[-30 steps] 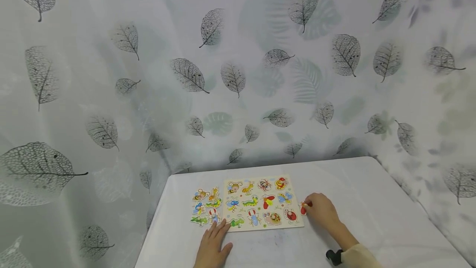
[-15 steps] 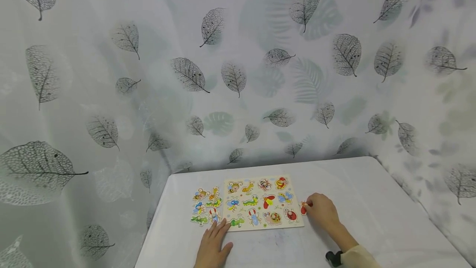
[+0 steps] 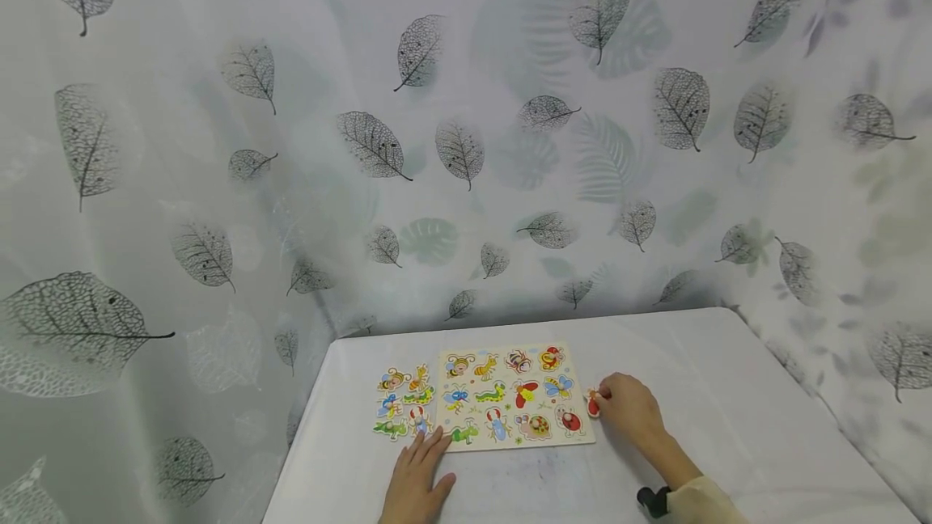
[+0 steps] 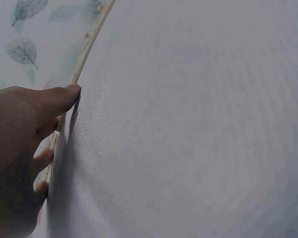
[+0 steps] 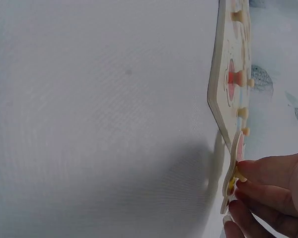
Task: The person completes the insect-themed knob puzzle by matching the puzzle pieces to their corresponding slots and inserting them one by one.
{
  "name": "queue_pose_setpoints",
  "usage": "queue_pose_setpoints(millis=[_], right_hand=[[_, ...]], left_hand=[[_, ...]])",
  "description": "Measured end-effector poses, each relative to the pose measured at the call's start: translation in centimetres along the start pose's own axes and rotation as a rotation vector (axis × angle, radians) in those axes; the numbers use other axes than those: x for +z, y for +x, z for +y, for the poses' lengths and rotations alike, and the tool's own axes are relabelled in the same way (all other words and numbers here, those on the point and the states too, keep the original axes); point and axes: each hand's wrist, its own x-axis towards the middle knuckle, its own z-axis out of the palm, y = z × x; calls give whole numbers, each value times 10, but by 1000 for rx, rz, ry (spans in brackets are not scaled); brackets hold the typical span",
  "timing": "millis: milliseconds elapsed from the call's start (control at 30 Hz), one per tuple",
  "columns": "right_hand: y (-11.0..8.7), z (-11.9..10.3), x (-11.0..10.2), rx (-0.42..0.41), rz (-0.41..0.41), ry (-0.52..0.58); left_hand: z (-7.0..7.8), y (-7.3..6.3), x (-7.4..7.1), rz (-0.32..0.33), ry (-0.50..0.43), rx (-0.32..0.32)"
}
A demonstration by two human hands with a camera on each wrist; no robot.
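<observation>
"How full is the peg board (image 3: 557, 441)?"

"Not quite half, I'd judge. Five pieces look seated: the spider (image 3: 518, 361), the round red-and-yellow bug (image 3: 551, 358), the blue-winged insect (image 3: 559, 387), the snail (image 3: 537, 426) and the ladybird (image 3: 570, 421). The right wrist view shows pegs (image 5: 237, 78) standing up on the board, which fits."

"And what's left?"

"Seven, by my count. Six lie clustered just left of the board: bee (image 3: 391, 381), wasp (image 3: 418, 380), blue fly (image 3: 389, 407), caterpillar (image 3: 418, 398), grasshopper (image 3: 391, 429) and beetle (image 3: 418, 420). The seventh, the red-winged piece (image 3: 593, 407), is just beside the board's right edge."

"Is anyone holding that one?"

"The right hand (image 3: 632, 409) is. Its grip is closed in a pinch, thumb and finger on the piece's peg. Whether the piece is lifted, I can't tell. A matching red-winged picture shows in the board's middle row, so I'd call that slot unfilled."

"The other grip?"

"Nothing in it. The left hand (image 3: 417, 479) lies with fingers loosely extended, fingertips at the board's near left corner."

"So the left-hand cluster is the bulk of it?"

"Yes, those six look untouched."
</observation>
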Motion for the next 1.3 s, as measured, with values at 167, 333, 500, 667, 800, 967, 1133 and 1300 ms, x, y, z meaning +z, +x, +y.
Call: queue_pose_setpoints(millis=[167,333,500,667,800,967,1133,1300], right_hand=[[5,-17,0,-37,5,18],[13,-42,1,-108,5,41],[22,-62,7,-161,-3,49],[29,-73,15,-169,-30,54],[34,-81,20,-181,-48,64],[38,-87,25,-189,-57,70],[40,-91,32,-209,-68,74],[40,-95,38,-232,-69,77]], left_hand=[[-2,-1,-2,7,3,-3],[-4,-3,-2,25,2,0],[0,-3,-5,21,-16,-3],[6,-4,-7,14,-17,-4],[8,-4,-9,16,-21,-8],[10,-4,-9,16,-33,-12],[8,-3,-8,18,-40,-5],[3,-2,-5,31,-14,21]])
